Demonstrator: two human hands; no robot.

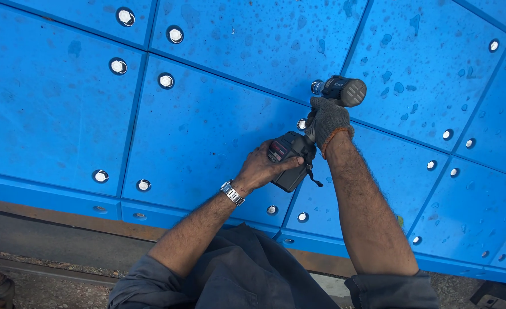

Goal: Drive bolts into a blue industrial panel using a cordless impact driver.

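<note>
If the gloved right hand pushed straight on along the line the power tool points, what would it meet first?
The right hand grips a cordless driver whose nose points left at a bolt head in the blue panel. That bolt looks first in line; depth is hard to judge, so contact is uncertain.

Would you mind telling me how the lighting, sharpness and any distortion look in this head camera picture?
Head view: even daylight, no hard shadows; the blue panels are sharp, wet drops showing clearly. Small glints sit on the bolt heads. Panel seams bow slightly toward the edges, a wide-lens effect. The power tool, gloved right hand and bare left hand are in focus, without motion blur.
</note>
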